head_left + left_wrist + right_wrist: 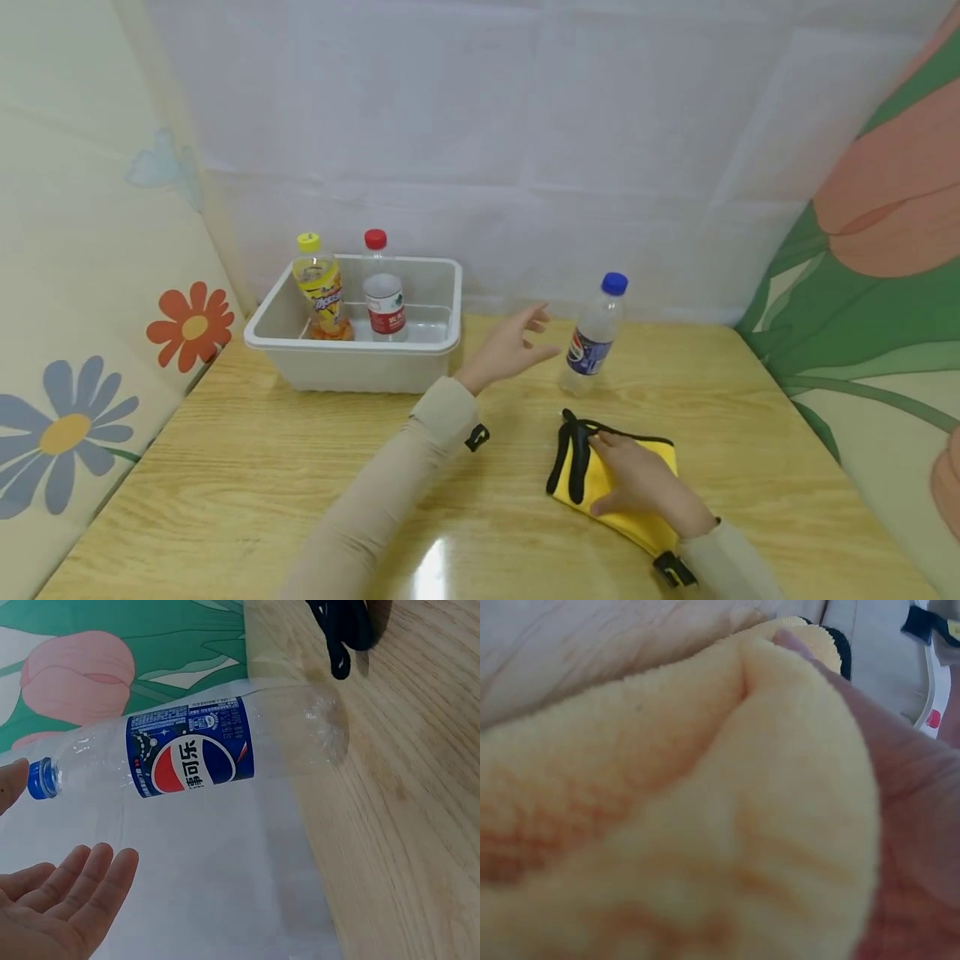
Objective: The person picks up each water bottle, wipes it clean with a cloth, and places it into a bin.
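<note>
A clear plastic Pepsi bottle (590,350) with a blue cap and blue label stands upright on the table, to the right of my left hand (512,346). That hand reaches towards it with thumb and fingers spread, holding nothing. In the left wrist view, the thumb is close by the cap of the bottle (191,746) and the fingers are apart from its side. My right hand (645,483) rests on a yellow cloth (622,529) with black edging. Seen from the right wrist, the cloth (780,795) bulges up against the hand and hides most of it.
A light grey plastic bin (360,362) stands at the back left. Inside are a yellow-capped bottle (324,292) and a red-capped bottle (385,300). Black cord or strap lies at the cloth's left end. A white sheet (525,150) hangs behind the wooden table (225,483).
</note>
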Available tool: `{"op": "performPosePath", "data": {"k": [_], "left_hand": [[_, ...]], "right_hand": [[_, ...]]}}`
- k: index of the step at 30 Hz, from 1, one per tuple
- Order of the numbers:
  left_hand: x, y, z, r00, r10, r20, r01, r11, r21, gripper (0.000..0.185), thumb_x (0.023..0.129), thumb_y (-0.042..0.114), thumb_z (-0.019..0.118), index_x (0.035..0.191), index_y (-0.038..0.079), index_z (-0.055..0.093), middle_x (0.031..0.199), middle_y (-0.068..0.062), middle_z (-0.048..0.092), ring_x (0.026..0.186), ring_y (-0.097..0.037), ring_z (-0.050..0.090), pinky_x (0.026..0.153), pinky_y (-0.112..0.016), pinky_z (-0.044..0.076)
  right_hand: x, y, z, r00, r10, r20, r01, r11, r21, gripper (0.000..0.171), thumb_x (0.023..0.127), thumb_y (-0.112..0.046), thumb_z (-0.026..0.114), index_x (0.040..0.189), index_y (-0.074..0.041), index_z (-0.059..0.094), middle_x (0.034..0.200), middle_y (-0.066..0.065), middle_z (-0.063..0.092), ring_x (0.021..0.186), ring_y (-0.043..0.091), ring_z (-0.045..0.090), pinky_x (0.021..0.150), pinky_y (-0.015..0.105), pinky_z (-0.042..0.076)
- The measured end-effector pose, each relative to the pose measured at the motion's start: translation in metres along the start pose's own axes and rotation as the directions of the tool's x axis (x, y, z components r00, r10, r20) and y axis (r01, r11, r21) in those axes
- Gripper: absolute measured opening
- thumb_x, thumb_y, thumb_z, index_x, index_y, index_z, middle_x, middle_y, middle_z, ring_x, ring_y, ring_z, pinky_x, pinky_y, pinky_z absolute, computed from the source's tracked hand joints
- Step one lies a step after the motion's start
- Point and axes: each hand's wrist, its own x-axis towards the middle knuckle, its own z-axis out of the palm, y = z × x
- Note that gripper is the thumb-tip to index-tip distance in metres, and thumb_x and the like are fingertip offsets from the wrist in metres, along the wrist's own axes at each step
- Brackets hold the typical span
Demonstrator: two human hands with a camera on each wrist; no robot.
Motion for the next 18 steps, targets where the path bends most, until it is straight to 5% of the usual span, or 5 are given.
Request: {"op": "performPosePath", "data": {"k": [8,18], "left_hand": [[0.037,-0.008,0.018,0.995,-0.097,0.001,0.097,0.992,-0.082,0.079,0.081,0.035,0.068,0.144,0.015,0.024,0.136,-0.007,0.043,0.117,-0.020,0.046,0.089,-0.035,0.047],[0.059,-0.013,0.035,0.990,-0.135,0.032,0.137,0.987,-0.083,0.086,0.078,0.041,0.070,0.145,0.017,0.022,0.139,-0.006,0.039,0.121,-0.022,0.043,0.094,-0.040,0.044]], "right_hand": [[0.004,-0.001,0.000,1.000,0.000,-0.012,-0.001,0.999,-0.035,0.091,0.057,-0.042,0.083,0.121,0.013,0.049,0.124,0.032,0.045,0.110,0.046,0.046,0.091,0.056,0.040],[0.007,0.002,0.000,1.000,0.000,-0.008,0.000,0.999,-0.050,0.088,0.058,-0.042,0.083,0.120,0.012,0.050,0.120,0.029,0.051,0.106,0.043,0.051,0.090,0.053,0.043]]}}
